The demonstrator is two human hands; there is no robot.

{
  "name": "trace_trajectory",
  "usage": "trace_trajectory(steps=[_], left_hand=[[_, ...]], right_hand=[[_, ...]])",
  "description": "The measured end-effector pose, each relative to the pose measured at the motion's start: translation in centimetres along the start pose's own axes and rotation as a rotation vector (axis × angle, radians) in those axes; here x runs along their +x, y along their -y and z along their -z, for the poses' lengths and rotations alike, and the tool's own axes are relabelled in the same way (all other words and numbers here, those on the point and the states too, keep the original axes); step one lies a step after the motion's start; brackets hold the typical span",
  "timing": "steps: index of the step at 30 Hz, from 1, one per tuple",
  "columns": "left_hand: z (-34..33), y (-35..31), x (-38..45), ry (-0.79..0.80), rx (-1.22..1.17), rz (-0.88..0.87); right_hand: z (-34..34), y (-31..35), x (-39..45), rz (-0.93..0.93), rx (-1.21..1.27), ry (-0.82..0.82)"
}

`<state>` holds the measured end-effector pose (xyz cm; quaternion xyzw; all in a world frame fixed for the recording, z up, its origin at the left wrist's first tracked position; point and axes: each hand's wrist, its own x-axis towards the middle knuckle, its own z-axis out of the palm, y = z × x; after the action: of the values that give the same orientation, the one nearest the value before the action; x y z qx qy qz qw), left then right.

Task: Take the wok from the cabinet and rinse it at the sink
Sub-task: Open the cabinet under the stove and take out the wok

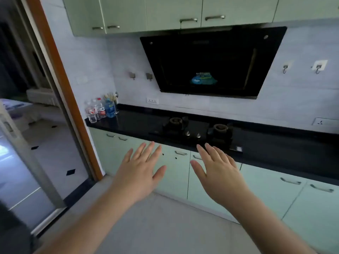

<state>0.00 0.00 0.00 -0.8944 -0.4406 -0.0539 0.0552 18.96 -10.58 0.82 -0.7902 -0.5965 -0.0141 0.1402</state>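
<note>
Both hands empty, fingers spread wide: left hand (141,169), right hand (218,167), hovering side by side ahead of closed lower cabinet doors (172,173) under bench (275,153). Wok not visible, presumably behind doors. Door handles (180,153) between hands, roughly equal reach. Sink out of view.

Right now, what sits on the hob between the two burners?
Two metal control knobs, toward the front edge between the left burner and right burner, in the head view.

Kitchen tally, counted from the floor.
Two bare hands, left hand (141,171) and right hand (218,171); two gas burners (175,121); two stove knobs (187,133); four wall hooks (284,68); four bottles (110,108).
</note>
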Motion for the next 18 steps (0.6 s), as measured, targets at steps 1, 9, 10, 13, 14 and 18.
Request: trace_trajectory(steps=[1,9,10,13,14,18], left_hand=[[-0.4,0.9,0.3,0.004,0.005,0.005],[-4.3,11.2,4.1,-0.057,0.034,0.039],[-4.6,12.8,4.6,-0.057,0.043,0.042],[-5.3,17.1,6.5,-0.084,0.079,0.045],[-5.5,18.5,7.0,-0.069,0.081,0.06],[-6.2,23.0,9.2,-0.092,0.055,0.083]], right_hand=[[-0.5,0.6,0.8,0.016,0.01,0.013],[-5.6,7.6,9.5,0.137,-0.021,0.023],[-6.2,8.7,10.7,0.149,-0.028,0.024],[-7.9,12.2,14.2,0.184,-0.033,0.041],[-8.4,13.3,15.2,0.19,-0.027,0.046],[-10.9,16.6,19.0,0.201,-0.015,0.057]])
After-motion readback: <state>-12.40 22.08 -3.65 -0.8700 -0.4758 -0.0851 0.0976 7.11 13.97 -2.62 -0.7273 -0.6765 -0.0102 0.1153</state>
